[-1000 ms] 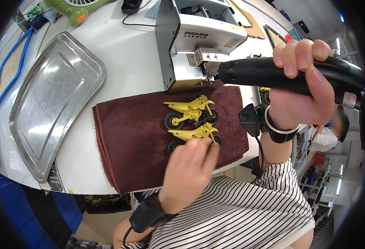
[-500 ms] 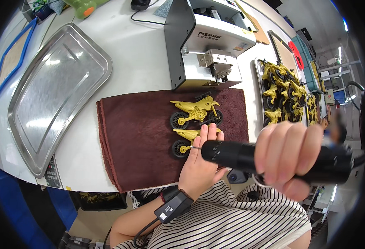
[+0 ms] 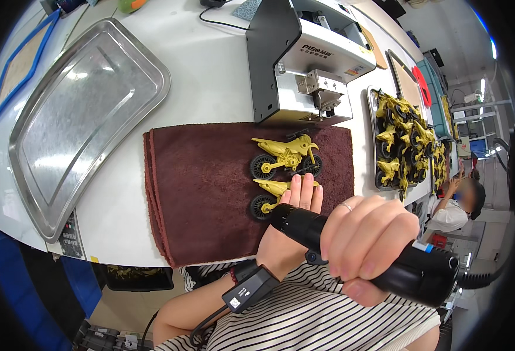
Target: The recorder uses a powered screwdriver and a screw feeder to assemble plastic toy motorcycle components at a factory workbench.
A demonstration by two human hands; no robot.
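Note:
A yellow toy motorcycle point(image 3: 272, 186) with black wheels lies on its side on a brown cloth point(image 3: 205, 193). My left hand point(image 3: 284, 240) rests over its front part, fingers nearly straight and close together, holding it against the cloth; the thumb is hidden. Wrapped round a black electric screwdriver point(image 3: 424, 275) is my right hand point(image 3: 367, 241), wearing a ring. The tool's nose is beside the rear wheel, above my left hand; whether its bit touches the toy I cannot tell. Just beyond lies a second toy motorcycle point(image 3: 287, 155), untouched.
A silver-and-black machine point(image 3: 322, 61) stands behind the cloth. To the left is a metal tray point(image 3: 93, 111). Several yellow toy motorcycles point(image 3: 407, 137) are piled on a tray at the right. A cable point(image 3: 480, 279) trails from the screwdriver. Another person point(image 3: 453, 210) is farther right.
My right hand and the screwdriver have shifted slightly left, and the tool's rear end has dropped, tilting it more. My left hand stays on the toy. The whole view has shifted a little.

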